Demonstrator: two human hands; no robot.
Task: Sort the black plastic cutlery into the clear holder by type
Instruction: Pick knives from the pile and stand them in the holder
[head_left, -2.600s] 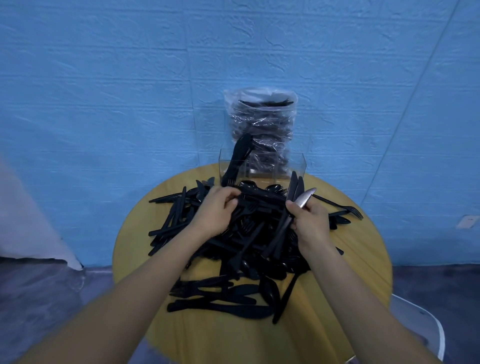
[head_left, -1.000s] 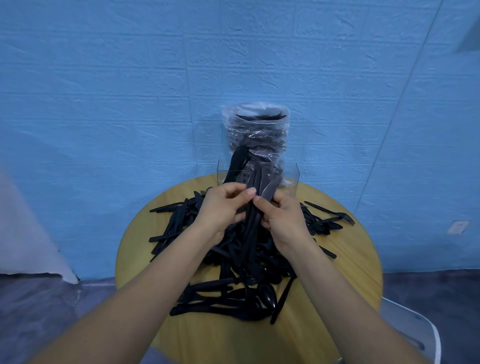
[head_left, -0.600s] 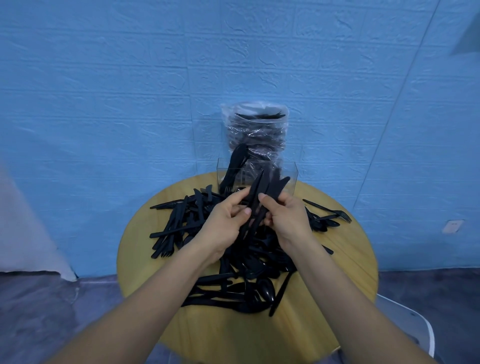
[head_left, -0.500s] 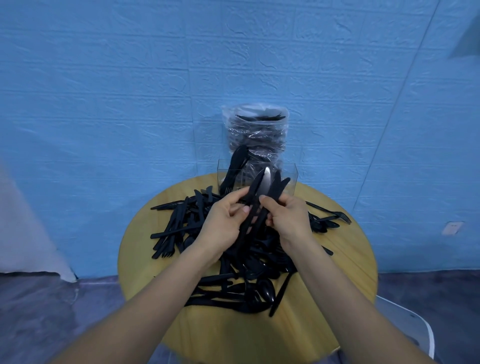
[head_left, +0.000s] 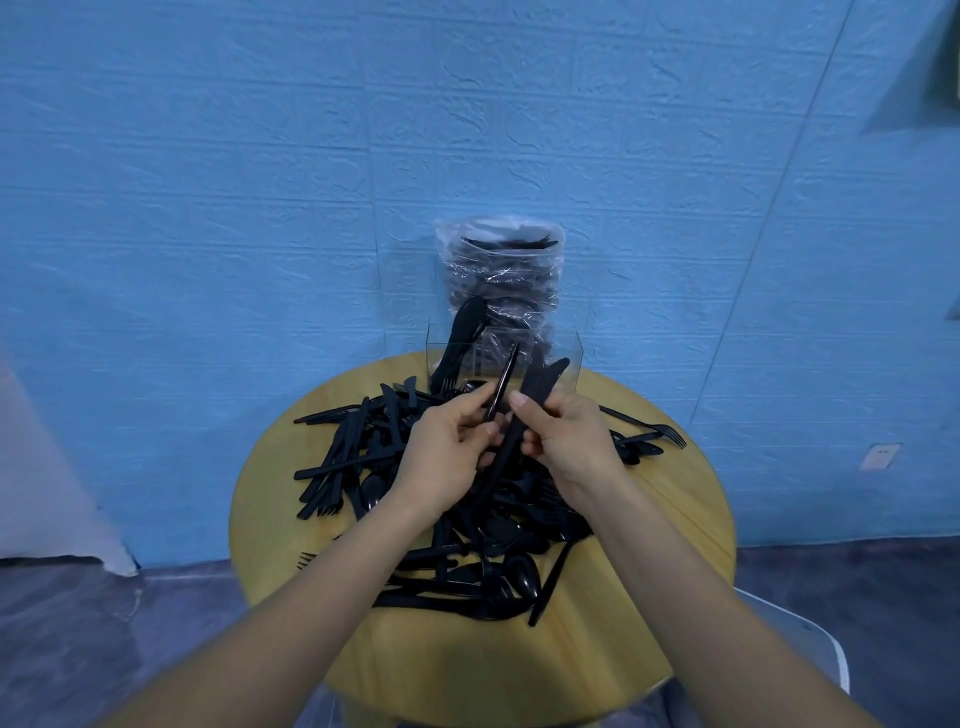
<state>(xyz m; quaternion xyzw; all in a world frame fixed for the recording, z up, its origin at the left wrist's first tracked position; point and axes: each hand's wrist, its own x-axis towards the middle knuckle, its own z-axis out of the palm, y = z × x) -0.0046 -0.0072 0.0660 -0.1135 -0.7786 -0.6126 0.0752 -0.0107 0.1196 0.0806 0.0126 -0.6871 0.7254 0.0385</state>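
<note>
Both forearms reach forward and the hands meet close together; the left hand pinches with curled fingers; the right hand also grips, thumb on top.

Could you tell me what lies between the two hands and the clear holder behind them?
In the head view, only the black knives gripped by the left hand and right hand; their blades rise in front of the clear holder.
</note>
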